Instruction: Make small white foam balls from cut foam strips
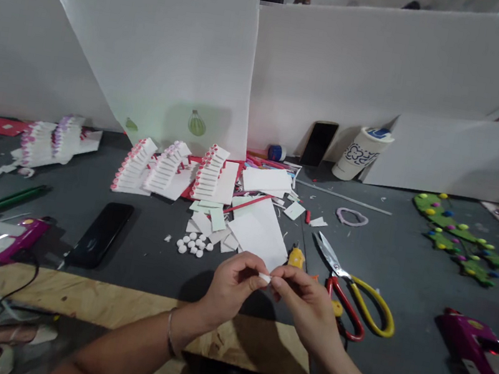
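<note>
My left hand (231, 288) and my right hand (304, 303) meet over the table's front edge, fingertips pinched together on a small white piece (265, 277). Just beyond them lie white paper sheets (261, 230), several small white round pieces (193, 244) and a small yellow object (296, 257). Red-and-yellow-handled scissors (347, 285) lie just right of my right hand. A bracelet sits on my left wrist.
A black phone (100, 234) lies to the left, with a pink glue gun (13, 241) and its cable farther left. Another pink glue gun (479, 353) lies at right. Stacks of white-and-red cards (167, 168), a white cup (361, 154), a leaning phone (319, 142) and green felt pieces (463, 243) sit farther back. White partition boards (159, 40) stand behind.
</note>
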`<action>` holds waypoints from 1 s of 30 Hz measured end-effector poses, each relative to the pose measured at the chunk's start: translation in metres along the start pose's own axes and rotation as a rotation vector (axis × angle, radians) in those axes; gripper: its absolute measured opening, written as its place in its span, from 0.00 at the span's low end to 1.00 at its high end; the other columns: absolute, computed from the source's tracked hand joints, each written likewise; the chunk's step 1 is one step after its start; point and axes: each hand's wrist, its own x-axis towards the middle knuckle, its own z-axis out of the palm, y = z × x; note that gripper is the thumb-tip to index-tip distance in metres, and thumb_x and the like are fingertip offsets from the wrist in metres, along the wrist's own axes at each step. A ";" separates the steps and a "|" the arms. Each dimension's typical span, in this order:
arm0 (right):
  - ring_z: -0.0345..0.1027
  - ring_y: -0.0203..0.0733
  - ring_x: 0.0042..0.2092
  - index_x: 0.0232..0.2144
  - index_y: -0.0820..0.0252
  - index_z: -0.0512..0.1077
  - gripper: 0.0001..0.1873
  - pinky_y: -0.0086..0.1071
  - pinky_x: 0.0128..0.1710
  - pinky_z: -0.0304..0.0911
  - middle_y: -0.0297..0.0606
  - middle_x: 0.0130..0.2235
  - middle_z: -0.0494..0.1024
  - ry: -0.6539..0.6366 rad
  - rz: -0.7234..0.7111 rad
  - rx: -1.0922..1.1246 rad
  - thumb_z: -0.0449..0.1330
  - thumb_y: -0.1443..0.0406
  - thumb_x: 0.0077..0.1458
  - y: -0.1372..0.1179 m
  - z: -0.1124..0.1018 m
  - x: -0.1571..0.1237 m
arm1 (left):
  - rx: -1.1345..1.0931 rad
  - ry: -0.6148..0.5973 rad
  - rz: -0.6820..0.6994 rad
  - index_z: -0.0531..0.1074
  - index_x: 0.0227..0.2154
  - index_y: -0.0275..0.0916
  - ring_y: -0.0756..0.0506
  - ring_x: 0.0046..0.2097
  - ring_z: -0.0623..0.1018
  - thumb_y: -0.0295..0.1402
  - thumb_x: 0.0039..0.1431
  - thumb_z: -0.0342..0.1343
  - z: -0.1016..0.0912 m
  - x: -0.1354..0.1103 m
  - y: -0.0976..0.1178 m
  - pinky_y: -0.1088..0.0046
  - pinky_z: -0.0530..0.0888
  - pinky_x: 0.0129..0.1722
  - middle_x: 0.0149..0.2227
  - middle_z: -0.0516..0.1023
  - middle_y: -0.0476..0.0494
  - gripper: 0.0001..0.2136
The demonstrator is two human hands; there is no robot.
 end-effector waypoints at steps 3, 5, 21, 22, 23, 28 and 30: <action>0.62 0.33 0.25 0.25 0.59 0.73 0.16 0.27 0.25 0.61 0.31 0.22 0.71 -0.036 0.021 0.016 0.66 0.52 0.46 0.000 -0.001 0.003 | -0.021 -0.023 -0.015 0.74 0.28 0.36 0.51 0.29 0.72 0.36 0.52 0.64 0.000 0.000 0.000 0.77 0.70 0.31 0.28 0.73 0.48 0.09; 0.61 0.33 0.24 0.25 0.59 0.72 0.16 0.26 0.24 0.60 0.30 0.22 0.71 -0.060 0.056 0.038 0.67 0.52 0.45 0.001 -0.002 0.005 | -0.045 -0.041 -0.030 0.74 0.27 0.36 0.52 0.28 0.72 0.36 0.51 0.64 0.000 0.001 0.000 0.77 0.70 0.30 0.27 0.73 0.48 0.09; 0.70 0.40 0.27 0.27 0.57 0.77 0.15 0.33 0.30 0.68 0.36 0.25 0.78 0.095 -0.041 -0.079 0.65 0.52 0.47 0.006 0.007 0.004 | -0.010 0.047 -0.085 0.77 0.26 0.36 0.49 0.28 0.76 0.38 0.46 0.67 -0.004 0.009 -0.004 0.73 0.75 0.31 0.28 0.78 0.46 0.10; 0.70 0.40 0.27 0.27 0.58 0.77 0.16 0.33 0.30 0.68 0.36 0.24 0.78 0.101 -0.028 -0.071 0.65 0.51 0.47 0.006 0.007 0.006 | -0.026 0.046 -0.120 0.78 0.27 0.36 0.49 0.28 0.76 0.39 0.46 0.67 -0.004 0.009 -0.004 0.73 0.75 0.31 0.28 0.78 0.46 0.11; 0.70 0.40 0.27 0.27 0.58 0.77 0.17 0.33 0.30 0.68 0.36 0.25 0.78 0.104 -0.021 -0.066 0.65 0.50 0.47 0.006 0.007 0.006 | -0.040 0.047 -0.150 0.78 0.27 0.36 0.50 0.28 0.76 0.39 0.46 0.67 -0.004 0.009 -0.004 0.73 0.75 0.31 0.28 0.78 0.46 0.11; 0.71 0.40 0.28 0.29 0.58 0.77 0.19 0.33 0.30 0.68 0.37 0.27 0.79 0.077 0.009 -0.040 0.66 0.49 0.45 0.006 0.007 0.006 | -0.168 0.084 -0.261 0.78 0.26 0.35 0.51 0.27 0.75 0.37 0.44 0.68 -0.002 0.011 -0.008 0.75 0.74 0.31 0.25 0.78 0.47 0.11; 0.71 0.41 0.28 0.29 0.59 0.77 0.19 0.34 0.31 0.68 0.38 0.27 0.80 0.064 0.019 -0.032 0.67 0.50 0.44 0.006 0.007 0.006 | -0.213 0.102 -0.300 0.77 0.25 0.34 0.51 0.27 0.74 0.37 0.42 0.69 0.000 0.011 -0.009 0.75 0.74 0.31 0.25 0.78 0.48 0.12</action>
